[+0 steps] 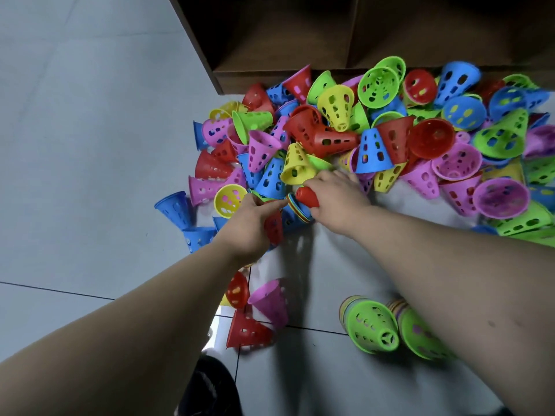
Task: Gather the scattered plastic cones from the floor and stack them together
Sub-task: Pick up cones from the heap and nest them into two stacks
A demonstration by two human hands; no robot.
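Jutting leftward, stack [301, 205] fills grip of right hand [339, 202].

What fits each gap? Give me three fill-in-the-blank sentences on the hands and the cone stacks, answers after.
The right hand grips a stack of cones whose end cone is ___.
The left hand holds a single loose cone, coloured ___.
The two stacks lying on the floor by the right forearm have ___ outer cones.
Answers: red; red; green.

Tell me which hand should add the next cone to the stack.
Left. The left hand holds a red perforated plastic cone right beside the red-topped nested cone stack, which the right hand grips.
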